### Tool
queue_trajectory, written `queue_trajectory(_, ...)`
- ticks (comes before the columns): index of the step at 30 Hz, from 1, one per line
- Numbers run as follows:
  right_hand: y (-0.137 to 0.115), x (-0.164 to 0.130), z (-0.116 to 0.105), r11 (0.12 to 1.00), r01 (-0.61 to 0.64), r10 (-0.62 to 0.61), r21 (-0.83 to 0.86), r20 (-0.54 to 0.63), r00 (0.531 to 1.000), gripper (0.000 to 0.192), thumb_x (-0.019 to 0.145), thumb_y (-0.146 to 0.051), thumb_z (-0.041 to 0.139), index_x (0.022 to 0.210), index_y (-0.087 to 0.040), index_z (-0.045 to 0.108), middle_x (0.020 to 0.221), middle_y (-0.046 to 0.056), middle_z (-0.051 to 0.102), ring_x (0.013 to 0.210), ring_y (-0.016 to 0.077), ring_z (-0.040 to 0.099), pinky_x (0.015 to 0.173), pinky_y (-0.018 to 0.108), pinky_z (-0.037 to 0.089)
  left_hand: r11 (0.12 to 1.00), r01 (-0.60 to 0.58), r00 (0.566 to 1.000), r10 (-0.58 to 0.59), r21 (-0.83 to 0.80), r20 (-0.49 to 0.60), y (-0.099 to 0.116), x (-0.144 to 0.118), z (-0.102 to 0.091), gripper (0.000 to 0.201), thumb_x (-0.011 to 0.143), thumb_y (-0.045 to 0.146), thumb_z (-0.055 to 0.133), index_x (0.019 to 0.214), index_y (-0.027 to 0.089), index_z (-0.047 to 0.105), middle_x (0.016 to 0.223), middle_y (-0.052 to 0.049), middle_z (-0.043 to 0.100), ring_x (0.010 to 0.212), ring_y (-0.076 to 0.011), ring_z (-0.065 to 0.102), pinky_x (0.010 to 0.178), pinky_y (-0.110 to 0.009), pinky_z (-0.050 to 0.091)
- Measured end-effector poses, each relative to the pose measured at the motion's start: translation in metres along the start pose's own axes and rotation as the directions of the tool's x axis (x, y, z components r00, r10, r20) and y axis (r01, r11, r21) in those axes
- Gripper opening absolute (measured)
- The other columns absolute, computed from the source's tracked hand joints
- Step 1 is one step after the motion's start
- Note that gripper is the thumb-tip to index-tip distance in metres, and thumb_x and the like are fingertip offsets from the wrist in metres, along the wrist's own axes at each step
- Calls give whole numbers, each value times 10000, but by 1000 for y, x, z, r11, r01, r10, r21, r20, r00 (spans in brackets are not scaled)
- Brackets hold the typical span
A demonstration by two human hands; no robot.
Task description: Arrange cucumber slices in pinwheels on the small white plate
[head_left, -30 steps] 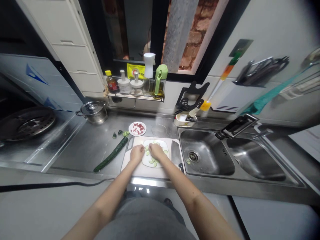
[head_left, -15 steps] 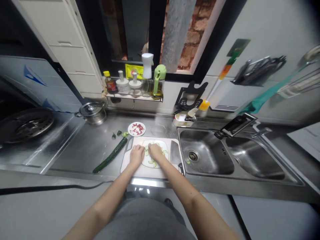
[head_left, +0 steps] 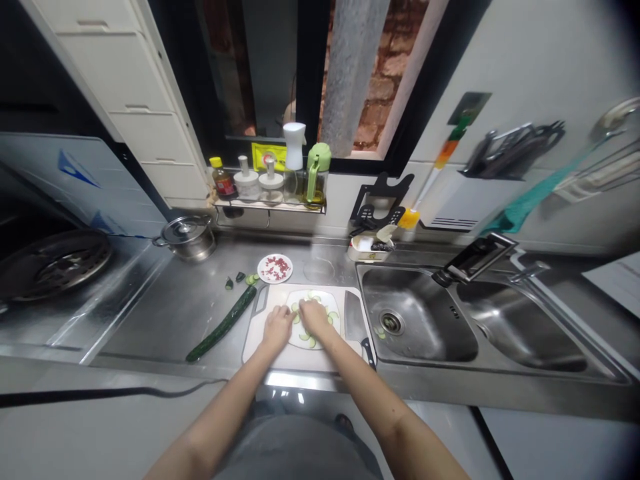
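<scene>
Hands cover the plate, fingertips out of sight

Left hand (head_left: 277, 327) and right hand (head_left: 313, 316) hide much of the white plate (head_left: 334, 301); whether either pinches a cucumber slice (head_left: 305, 337) is too small to tell. The knife (head_left: 356, 323) has its handle partly behind the right forearm. Bottle (head_left: 221, 179) labels are unreadable, and the pan (head_left: 50, 257) is cut off at the left edge

Pale green slices (head_left: 306, 337) lie on my white plate (head_left: 334, 301), on a white board (head_left: 300, 359). A dark green cucumber (head_left: 223, 323) lies on the grey steel desk (head_left: 170, 300). Red bits dot a white saucer (head_left: 275, 268).
</scene>
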State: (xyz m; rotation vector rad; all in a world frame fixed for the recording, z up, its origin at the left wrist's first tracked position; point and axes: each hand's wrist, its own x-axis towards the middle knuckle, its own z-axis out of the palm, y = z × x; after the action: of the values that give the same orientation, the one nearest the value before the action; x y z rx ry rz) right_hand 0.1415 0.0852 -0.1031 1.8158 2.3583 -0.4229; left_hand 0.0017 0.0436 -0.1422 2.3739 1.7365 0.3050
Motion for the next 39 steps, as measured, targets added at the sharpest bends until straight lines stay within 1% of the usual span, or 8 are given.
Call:
queue_trajectory(12,2,-6,5,1000,12,-12,3,-8,1000,271,976,-172,401,1105,-136,636,1090,161,670,1042,254,597,813,315,432,1000,19,1000,-19,13,23,3,5,-1,331,931,159,456,1145,247,692,1049,-92,592,1005,-236,474,830,-351,417)
queue_trajectory(18,6,-13,-1,998,31,-30,53,-31,999,267,979,-190,404,1098,-153,641,1113,144,665,1083,252,570,849,310,401,998,61,997,-60,-6,41,5,6,-3,326,933,174,438,1107,242,704,1054,-96,603,1014,-235,484,837,-351,417)
queue_trajectory(22,4,-23,-1,992,44,-36,118,-66,997,266,990,-229,402,1111,-178,633,1107,113,672,1080,240,560,864,295,377,986,123,992,-123,-116,0,4,8,0,357,897,134,449,1142,238,688,1049,-88,626,1021,-230,511,881,-353,427)
queue_trajectory(27,1,-24,3,974,45,-18,221,-124,992,262,990,-225,401,1099,-187,636,1101,81,679,1060,209,563,869,265,359,900,193,945,-277,-391,-173,-4,-4,9,325,902,168,424,1127,199,656,1071,-83,668,1025,-221,575,924,-364,460)
queue_trajectory(31,4,1,-6,963,42,9,267,-189,982,261,991,-250,409,1061,-173,648,1058,78,687,1029,200,572,863,255,360,841,213,893,-374,-497,-249,-13,-29,16,279,908,266,437,1051,191,664,1058,-94,690,1037,-233,607,921,-380,485)
queue_trajectory(34,5,34,-24,960,52,15,274,-235,972,270,986,-239,416,1102,-164,648,1089,81,688,1043,195,571,884,245,357,815,203,886,-389,-543,-253,-17,-45,19,291,905,321,453,1057,192,665,1048,-98,699,1019,-238,620,931,-399,490)
queue_trajectory(37,3,71,-45,974,9,43,225,-225,973,311,996,-241,384,1120,-163,659,1132,98,677,1054,201,569,869,251,369,783,223,875,-424,-581,-235,-14,-54,19,313,905,352,448,1055,199,675,1051,-106,702,1021,-242,627,934,-409,496)
queue_trajectory(39,1,94,-54,988,-9,33,153,-154,987,327,995,-239,382,1134,-182,673,1147,101,674,1070,211,563,850,258,380,761,245,870,-446,-601,-210,-11,-56,18,324,902,367,443,1045,204,685,1044,-106,707,1017,-247,633,933,-419,501)
